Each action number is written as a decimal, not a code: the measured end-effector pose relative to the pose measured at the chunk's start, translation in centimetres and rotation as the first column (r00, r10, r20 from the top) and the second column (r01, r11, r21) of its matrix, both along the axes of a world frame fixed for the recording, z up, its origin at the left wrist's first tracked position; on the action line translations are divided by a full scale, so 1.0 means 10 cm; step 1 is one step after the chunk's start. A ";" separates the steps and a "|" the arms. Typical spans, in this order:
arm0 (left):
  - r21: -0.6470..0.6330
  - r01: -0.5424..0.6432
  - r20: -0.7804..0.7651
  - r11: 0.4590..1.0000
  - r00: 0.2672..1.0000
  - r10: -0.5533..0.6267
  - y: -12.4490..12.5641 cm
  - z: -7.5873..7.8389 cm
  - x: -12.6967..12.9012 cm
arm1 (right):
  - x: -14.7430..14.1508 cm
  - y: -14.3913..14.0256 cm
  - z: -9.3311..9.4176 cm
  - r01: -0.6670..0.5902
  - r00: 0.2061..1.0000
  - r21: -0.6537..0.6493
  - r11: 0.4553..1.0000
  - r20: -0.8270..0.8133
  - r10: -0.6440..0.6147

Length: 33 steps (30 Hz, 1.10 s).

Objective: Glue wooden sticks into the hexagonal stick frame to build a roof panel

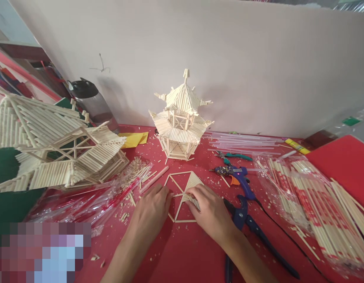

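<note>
A flat, many-sided frame of thin wooden sticks (pixel 175 183) lies on the red table in front of me, with spokes meeting near its middle. One wedge at its upper right is filled with a panel of sticks laid side by side (pixel 194 180). My left hand (pixel 154 205) is closed on the frame's left side, its fingertips partly hidden. Over the filled wedge, my right hand (pixel 206 204) has thumb and fingers closed at the panel's edge. Just beyond the frame stands a small tiered pagoda model (pixel 182 122) built from the same sticks.
At left are a larger stick pavilion (pixel 72 153), plastic wrap and a bottle (pixel 92 103). To the right lie a blue glue gun (pixel 241 175) with a cord, a blue-handled cutter (pixel 243 216), green-handled pliers (pixel 238 156), glue sticks (pixel 243 141) and bagged chopsticks (pixel 311 200).
</note>
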State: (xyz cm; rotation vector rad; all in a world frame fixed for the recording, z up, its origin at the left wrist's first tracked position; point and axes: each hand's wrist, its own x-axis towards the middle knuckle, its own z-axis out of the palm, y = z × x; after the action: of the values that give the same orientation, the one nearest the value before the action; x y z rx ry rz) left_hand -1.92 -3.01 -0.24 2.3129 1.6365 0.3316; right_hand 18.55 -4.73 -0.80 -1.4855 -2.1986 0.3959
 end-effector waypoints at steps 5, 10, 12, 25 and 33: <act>-0.007 -0.010 -0.016 1.000 1.000 0.010 0.00 0.00 0.00 | -0.01 0.00 -0.01 0.012 1.000 0.009 1.000 0.006 -0.012; -0.020 -0.007 -0.011 1.000 1.000 0.007 0.00 0.01 0.00 | -0.01 -0.01 -0.01 0.012 1.000 0.010 1.000 -0.001 -0.012; -0.025 -0.009 -0.013 1.000 1.000 0.008 0.00 0.02 0.00 | -0.02 -0.01 0.00 0.010 1.000 0.008 1.000 -0.001 -0.010; -0.083 -0.046 0.031 0.995 0.998 0.049 0.01 0.07 -0.06 | 0.17 -0.03 0.20 -0.006 0.976 -0.066 0.998 -0.216 -0.009; -0.207 -0.019 0.033 0.978 0.999 0.027 -0.05 0.21 0.02 | 0.20 -0.06 0.12 -0.150 0.986 -0.048 0.988 -0.082 0.146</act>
State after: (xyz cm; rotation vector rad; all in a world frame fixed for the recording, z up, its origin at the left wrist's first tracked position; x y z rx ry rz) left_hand -1.71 -3.47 1.84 2.1248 1.6001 0.1959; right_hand 20.58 -5.29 0.42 -1.3151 -2.2592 0.5571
